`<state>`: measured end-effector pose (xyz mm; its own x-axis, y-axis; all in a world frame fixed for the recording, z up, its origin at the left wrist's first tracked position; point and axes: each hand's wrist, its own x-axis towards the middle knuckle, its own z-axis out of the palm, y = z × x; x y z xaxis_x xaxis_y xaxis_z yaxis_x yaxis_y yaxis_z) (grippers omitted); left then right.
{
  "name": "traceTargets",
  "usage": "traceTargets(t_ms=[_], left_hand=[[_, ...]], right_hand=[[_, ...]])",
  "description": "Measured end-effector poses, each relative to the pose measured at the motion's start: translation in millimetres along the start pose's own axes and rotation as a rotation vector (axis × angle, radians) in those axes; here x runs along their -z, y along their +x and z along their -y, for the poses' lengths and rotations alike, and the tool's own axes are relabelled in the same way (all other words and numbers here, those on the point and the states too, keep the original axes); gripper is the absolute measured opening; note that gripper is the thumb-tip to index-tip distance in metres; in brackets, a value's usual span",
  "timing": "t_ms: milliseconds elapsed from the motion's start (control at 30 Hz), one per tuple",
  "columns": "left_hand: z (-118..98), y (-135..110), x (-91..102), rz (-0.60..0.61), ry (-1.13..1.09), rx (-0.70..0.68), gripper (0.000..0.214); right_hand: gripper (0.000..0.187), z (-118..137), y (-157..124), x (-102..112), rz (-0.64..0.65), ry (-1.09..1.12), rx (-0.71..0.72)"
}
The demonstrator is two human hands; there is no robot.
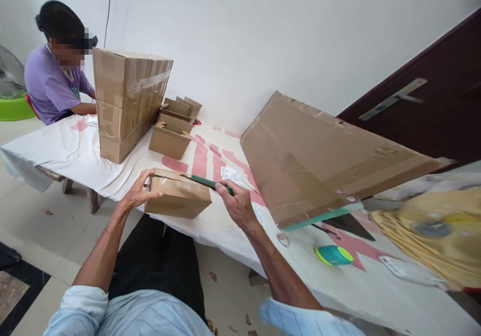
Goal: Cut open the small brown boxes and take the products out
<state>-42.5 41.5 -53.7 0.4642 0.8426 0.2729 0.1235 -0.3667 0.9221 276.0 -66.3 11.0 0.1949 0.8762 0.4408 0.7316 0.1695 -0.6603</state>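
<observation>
A small closed cardboard box (pixel 176 195) lies at the table's near edge. My left hand (pixel 141 191) rests on its left end, fingers bent over the top corner and side, holding it steady. My right hand (pixel 236 203) is closed on a green-handled knife (pixel 205 181), whose blade lies along the box's top seam. Both forearms reach out from pale blue sleeves.
A white and red cloth (pixel 75 148) covers the table. A tall stack of taped boxes (pixel 126 100) and several small open boxes (pixel 171 135) stand further back. A large flat cardboard sheet (pixel 319 155) leans at right, near a teal tape roll (pixel 333 255). A person in purple (pixel 54 82) sits at far left.
</observation>
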Motion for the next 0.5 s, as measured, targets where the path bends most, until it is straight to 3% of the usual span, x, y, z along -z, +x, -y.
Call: traceTargets(t_ms=[100, 167, 500], left_hand=[[2, 0, -0.8, 0.002, -0.005, -0.013, 0.069], [2, -1, -1.1, 0.004, -0.008, -0.02, 0.07], [-1, -3, -2.3, 0.013, -0.013, -0.016, 0.069]], right_hand=[[0.037, 44, 15, -6, 0.133, 0.043, 0.104], [0.037, 61, 23, -10, 0.176, 0.033, 0.149], [0.036, 72, 51, -8, 0.293, -0.127, 0.255]])
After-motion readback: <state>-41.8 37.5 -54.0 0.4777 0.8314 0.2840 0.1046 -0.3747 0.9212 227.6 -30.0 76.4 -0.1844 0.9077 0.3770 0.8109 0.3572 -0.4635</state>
